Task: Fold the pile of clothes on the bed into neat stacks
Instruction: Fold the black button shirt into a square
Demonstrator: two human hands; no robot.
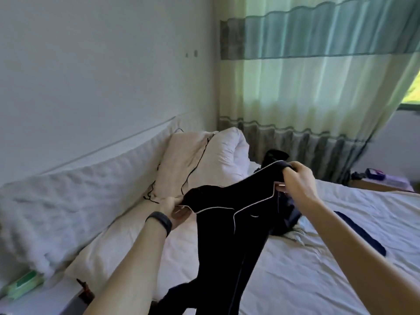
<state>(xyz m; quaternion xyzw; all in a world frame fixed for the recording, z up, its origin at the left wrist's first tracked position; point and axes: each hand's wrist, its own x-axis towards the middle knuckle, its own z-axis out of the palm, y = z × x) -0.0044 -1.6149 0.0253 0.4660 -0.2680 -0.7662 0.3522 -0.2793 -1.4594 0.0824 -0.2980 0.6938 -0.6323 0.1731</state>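
- Head view: bedroom with a pale wall (91, 76) on the left and a green-banded curtain (318, 87) at the back. The bed (306, 280) has a white, wrinkled sheet.
- Two pillows (204, 162) lean at the bed's head end, along the wall-side edge.
- The dark garment (227, 235) has white piping. It is held up over the middle of the bed, and its lower part hangs towards the near edge.
- The left hand (175, 208), with a dark wristband (159, 221) on the wrist, pinches the garment's left top corner, fingers closed on the cloth.
- The right hand (295, 180) has its fingers curled round the garment's right top edge and holds it higher than the left.
- The pile of dark clothes (286, 214) lies behind the garment near the bed's far edge, unfolded.
- A dark strip (361, 233) lies flat on the sheet towards the bed's right side, apart from the pile.
- A green packet (22, 285) sits off the bed at the lower left.
- Step, as a judgement: one piece is picked and spread between the hands, not yet folded. No stack is visible, so the task looks early.
- Next move calls for levelling the two corners and laying the garment flat on the bare sheet near the near edge. The sleeves and sides then fold in.
- Whether it is a top or trousers cannot be told for certain.
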